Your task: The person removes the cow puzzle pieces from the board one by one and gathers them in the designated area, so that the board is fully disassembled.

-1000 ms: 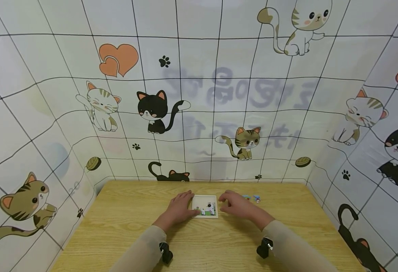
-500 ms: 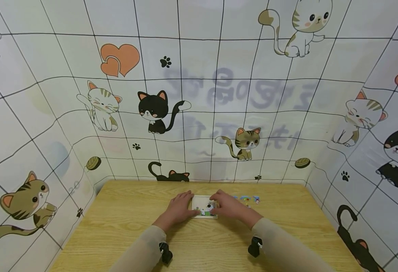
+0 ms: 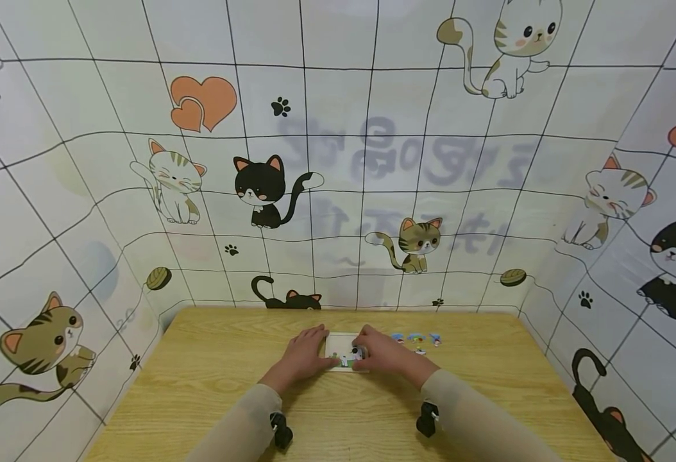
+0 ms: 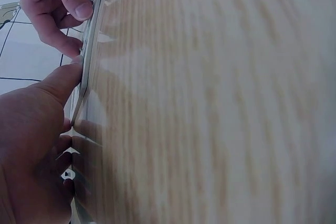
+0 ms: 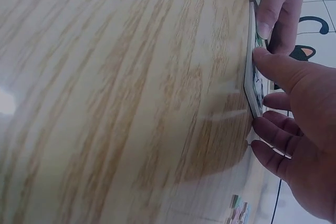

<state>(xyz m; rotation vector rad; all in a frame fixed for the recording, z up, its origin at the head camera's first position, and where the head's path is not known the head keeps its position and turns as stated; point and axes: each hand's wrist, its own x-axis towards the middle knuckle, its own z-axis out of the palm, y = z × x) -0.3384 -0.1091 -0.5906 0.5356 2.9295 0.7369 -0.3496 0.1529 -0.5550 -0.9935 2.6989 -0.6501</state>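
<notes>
A shallow white jigsaw tray [image 3: 338, 341] lies on the table, with joined picture pieces [image 3: 346, 359] along its front and right; they show green and a black-and-white figure. My left hand [image 3: 302, 353] holds the tray's left side, thumb at the front left corner and fingers spread along the left edge. My right hand [image 3: 387, 351] reaches over the right side, its thumb [image 5: 278, 66] on the front rim and index fingertip touching down inside among the pieces. The other right fingers [image 5: 275, 135] bend loosely beside the edge. Part of the picture is hidden under this hand.
Several loose blue and multicoloured jigsaw pieces [image 3: 416, 337] lie to the right of the tray, behind the right hand. The wooden table [image 3: 338, 417] meets a white cat-patterned wall covering [image 3: 349, 256] at the back and both sides.
My right hand has moved left from beside the tray onto its right side, uncovering more loose pieces behind it. The left hand and the tray have stayed in place.
</notes>
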